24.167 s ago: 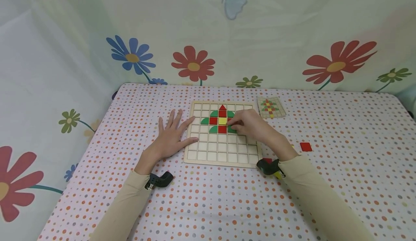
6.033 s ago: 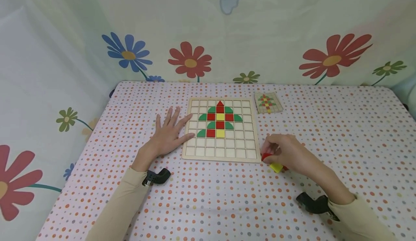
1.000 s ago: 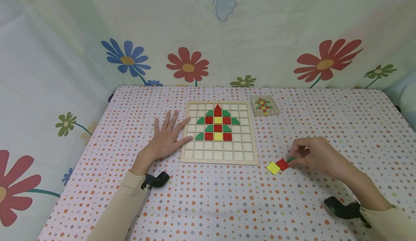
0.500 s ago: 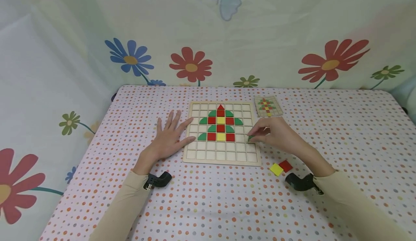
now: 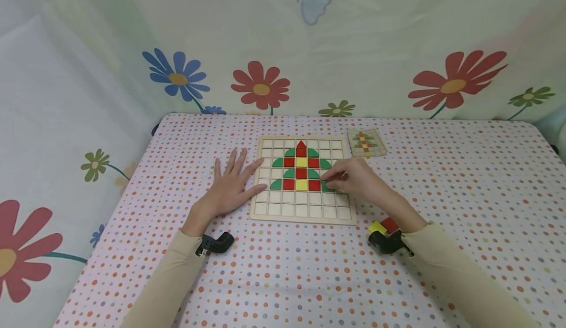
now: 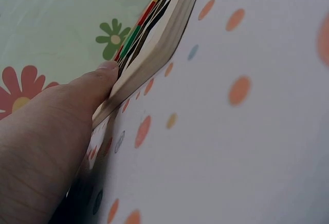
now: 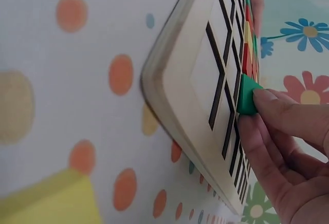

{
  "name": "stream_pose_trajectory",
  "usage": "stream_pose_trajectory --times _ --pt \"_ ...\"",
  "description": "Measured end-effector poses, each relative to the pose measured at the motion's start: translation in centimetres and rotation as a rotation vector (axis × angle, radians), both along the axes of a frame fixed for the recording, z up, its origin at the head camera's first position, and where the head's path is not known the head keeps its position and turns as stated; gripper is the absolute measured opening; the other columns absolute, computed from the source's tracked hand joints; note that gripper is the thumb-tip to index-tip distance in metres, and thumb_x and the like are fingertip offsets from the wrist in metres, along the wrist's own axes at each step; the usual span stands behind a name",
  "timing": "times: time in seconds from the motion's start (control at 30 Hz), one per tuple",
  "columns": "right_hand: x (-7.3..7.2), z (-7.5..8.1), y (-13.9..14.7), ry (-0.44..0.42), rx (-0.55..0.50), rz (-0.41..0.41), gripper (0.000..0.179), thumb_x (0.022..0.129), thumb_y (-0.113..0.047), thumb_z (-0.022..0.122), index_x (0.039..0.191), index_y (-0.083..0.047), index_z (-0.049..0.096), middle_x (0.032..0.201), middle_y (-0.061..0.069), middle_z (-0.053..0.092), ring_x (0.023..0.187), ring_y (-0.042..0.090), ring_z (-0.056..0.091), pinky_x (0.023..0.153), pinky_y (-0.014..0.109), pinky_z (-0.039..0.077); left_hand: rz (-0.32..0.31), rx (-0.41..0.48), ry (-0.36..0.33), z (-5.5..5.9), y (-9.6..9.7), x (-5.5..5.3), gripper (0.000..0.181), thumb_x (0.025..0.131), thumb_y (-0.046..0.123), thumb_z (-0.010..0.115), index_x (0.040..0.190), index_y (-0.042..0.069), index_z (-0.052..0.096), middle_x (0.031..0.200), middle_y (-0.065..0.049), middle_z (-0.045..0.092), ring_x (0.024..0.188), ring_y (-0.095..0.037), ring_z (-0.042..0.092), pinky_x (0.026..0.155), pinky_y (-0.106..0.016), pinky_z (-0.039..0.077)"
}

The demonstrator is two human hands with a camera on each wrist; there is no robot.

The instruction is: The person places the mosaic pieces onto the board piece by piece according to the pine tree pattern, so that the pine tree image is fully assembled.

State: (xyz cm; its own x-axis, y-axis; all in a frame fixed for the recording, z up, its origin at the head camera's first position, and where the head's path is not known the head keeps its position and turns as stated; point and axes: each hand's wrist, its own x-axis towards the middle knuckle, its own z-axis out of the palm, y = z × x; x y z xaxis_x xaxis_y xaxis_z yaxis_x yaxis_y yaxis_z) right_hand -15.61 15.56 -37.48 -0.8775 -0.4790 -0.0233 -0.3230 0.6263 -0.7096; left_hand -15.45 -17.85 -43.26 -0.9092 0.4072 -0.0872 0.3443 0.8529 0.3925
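Note:
A wooden grid board (image 5: 302,219) lies on the table, set with red, yellow and green tiles in a tree-like pattern. My right hand (image 5: 355,179) pinches a green quarter-circle tile (image 7: 247,95) between thumb and fingers. That tile is at the cell just right of a red square tile (image 5: 314,185); in the head view my fingers partly cover it. My left hand (image 5: 226,190) lies with spread fingers at the board's left side, its thumb and index finger touching the rim. The left wrist view shows the left thumb (image 6: 97,82) against the board's edge.
A pattern card (image 5: 366,143) with a matching tree picture lies behind the board's right corner. A yellow square tile (image 5: 377,228) and a red square tile (image 5: 390,225) lie on the dotted cloth near my right wrist. A flowered curtain (image 5: 349,72) stands behind the table.
My right hand has carried the green tile from beside the loose tiles leftward onto the board. Earlier, another tile row was filled, including its right red square. My left hand stays in place.

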Motion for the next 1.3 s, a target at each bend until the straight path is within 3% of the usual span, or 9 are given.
stream_pose_trajectory --times 0.33,0.67,0.77,0.93,1.17,1.3 --pt "0.4 0.3 -1.1 -0.01 0.113 -0.037 0.013 0.09 0.007 0.077 0.102 0.005 0.081 0.095 0.012 0.073 0.086 0.023 0.066 0.072 0.03 0.055 -0.001 0.003 0.004 0.1 -0.1 0.0 0.076 0.104 0.056 0.054 0.168 0.026 0.027 0.175 -0.016 -0.001 0.16 -0.036 -0.013 0.119 -0.07 -0.013" --pt "0.6 0.2 -2.0 0.042 0.223 -0.058 0.012 0.091 0.009 0.076 0.1 0.004 0.082 0.092 0.01 0.07 0.088 0.025 0.066 0.073 0.032 0.057 0.005 -0.013 -0.001 0.1 0.0 0.1 0.076 0.104 0.058 0.052 0.168 0.025 0.027 0.175 -0.016 -0.001 0.16 -0.037 -0.012 0.12 -0.07 -0.013" --pt "0.7 0.0 -2.0 0.067 0.223 -0.06 0.011 0.091 0.01 0.075 0.099 0.005 0.082 0.091 0.009 0.07 0.089 0.026 0.068 0.076 0.035 0.06 0.005 -0.016 -0.006 0.1 0.1 0.1 0.076 0.104 0.058 0.052 0.168 0.025 0.027 0.175 -0.016 -0.002 0.16 -0.036 -0.013 0.12 -0.07 -0.013" --pt "1.0 0.1 -1.5 0.007 0.189 -0.051 0.015 0.096 0.005 0.072 0.107 0.004 0.08 0.098 0.009 0.071 0.092 0.024 0.067 0.079 0.036 0.059 0.006 -0.018 -0.002 0.2 0.0 0.1 0.077 0.104 0.058 0.053 0.168 0.025 0.027 0.175 -0.016 -0.002 0.16 -0.037 -0.013 0.119 -0.07 -0.013" --pt "1.9 0.6 1.6 -0.022 0.058 0.081 0.024 0.099 -0.001 0.07 0.122 0.002 0.075 0.122 0.014 0.073 0.112 0.031 0.07 0.094 0.044 0.059 0.005 -0.014 0.007 0.0 -0.1 0.0 0.077 0.104 0.059 0.053 0.168 0.026 0.027 0.175 -0.015 -0.002 0.16 -0.036 -0.013 0.12 -0.071 -0.013" --pt "3.3 0.8 3.9 -0.042 0.067 0.114 0.029 0.097 -0.009 0.075 0.126 -0.005 0.075 0.128 0.009 0.071 0.116 0.028 0.067 0.094 0.043 0.058 0.001 -0.007 0.006 0.0 -0.1 0.0 0.077 0.104 0.058 0.053 0.168 0.026 0.026 0.175 -0.015 -0.002 0.16 -0.036 -0.013 0.119 -0.071 -0.013"
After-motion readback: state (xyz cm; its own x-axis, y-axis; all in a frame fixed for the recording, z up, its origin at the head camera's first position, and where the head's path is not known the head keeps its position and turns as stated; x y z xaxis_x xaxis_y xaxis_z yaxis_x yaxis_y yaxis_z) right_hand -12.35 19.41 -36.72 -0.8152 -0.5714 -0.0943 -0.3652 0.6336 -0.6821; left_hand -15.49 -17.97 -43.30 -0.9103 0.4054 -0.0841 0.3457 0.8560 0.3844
